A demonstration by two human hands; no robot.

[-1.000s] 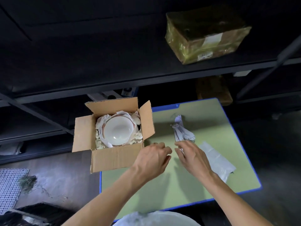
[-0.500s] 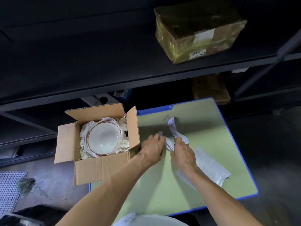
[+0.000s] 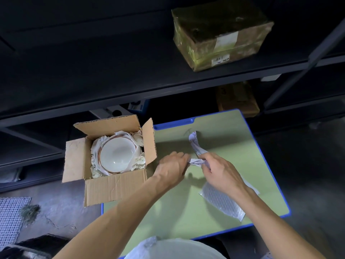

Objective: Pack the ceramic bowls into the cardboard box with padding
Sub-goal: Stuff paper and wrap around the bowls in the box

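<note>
Left hand [image 3: 170,168] and right hand [image 3: 220,171]: fingers curled, pinching the near end of the crumpled paper strip [image 3: 195,144]. Strip long axis points away from the person, with bare desk [image 3: 224,128] beyond it. Cardboard box [image 3: 115,186], flaps open, stands at the desk's left edge, just beside the left hand. Ceramic bowl [image 3: 116,156] sits inside, mouth up.

The bowl [image 3: 116,156] is glossy white with a thin orange-brown line at its rim, the wrapping [image 3: 97,146] white, the cardboard box [image 3: 115,186] plain brown. The table [image 3: 186,212] is pale green, edged in bright blue. The crumpled paper [image 3: 196,146] is white with grey print, the bubble wrap [image 3: 222,202] clear and dotted. The parcel [image 3: 194,45] gleams yellow-gold, its label [image 3: 225,39] white.
</note>
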